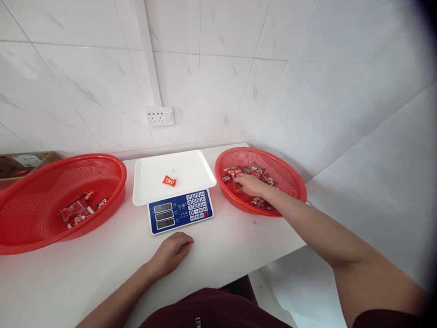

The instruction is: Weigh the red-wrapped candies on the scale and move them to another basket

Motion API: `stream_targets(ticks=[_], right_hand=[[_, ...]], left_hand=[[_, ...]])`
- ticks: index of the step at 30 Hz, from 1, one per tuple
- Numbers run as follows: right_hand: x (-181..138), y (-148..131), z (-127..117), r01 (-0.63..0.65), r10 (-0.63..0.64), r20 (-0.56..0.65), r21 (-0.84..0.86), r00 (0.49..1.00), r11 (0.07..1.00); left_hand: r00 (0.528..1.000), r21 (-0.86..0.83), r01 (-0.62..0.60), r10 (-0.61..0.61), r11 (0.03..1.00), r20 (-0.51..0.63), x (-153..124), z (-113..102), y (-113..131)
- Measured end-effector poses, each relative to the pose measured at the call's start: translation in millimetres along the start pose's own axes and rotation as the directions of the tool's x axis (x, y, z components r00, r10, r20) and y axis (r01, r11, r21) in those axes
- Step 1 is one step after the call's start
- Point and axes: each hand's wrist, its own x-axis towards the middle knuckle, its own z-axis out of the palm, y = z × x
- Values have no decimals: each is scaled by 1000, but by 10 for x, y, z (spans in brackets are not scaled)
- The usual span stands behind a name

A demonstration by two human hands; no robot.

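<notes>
My right hand (pixel 251 184) reaches into the right red basket (pixel 293 175), its fingers closed on a small red packet (pixel 235 187) among several others; part of that packet is hidden by the fingers. My left hand (pixel 173 253) rests on the table in front of the scale, fingers curled together with nothing visible in them. One red packet (pixel 169 181) with yellow lettering lies on the white tray (pixel 146 175) of the digital scale (pixel 180 214).
At the left, another red basket (pixel 30 196) holds several red packets (pixel 77 209). Behind it is a cardboard box (pixel 29 161). A tiny scrap (pixel 254 223) lies on the white table (pixel 232 246) near the right basket. A wall socket (pixel 160 116) sits above the scale.
</notes>
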Motion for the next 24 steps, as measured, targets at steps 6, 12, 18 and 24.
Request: stream_targets(ticks=[6,12,18,24], right_hand=[[-221,-97,-406,-120,182,-202,283,962,951],[-513,-824,-424,111,94,-242,713,966,693],[-650,-1485,309,226,-132,-232,445,964,867],[-869,-1688,563,169,-240,44,591,970,789]], left_hand=[[991,-245,84,-55,966,124,88,-32,272],[999,-833,-38,9,551,-40,500,-79,839],[978,-974,156,-161,162,130,547,-39,936],[897,-964,256,-356,-65,263,154,132,561]])
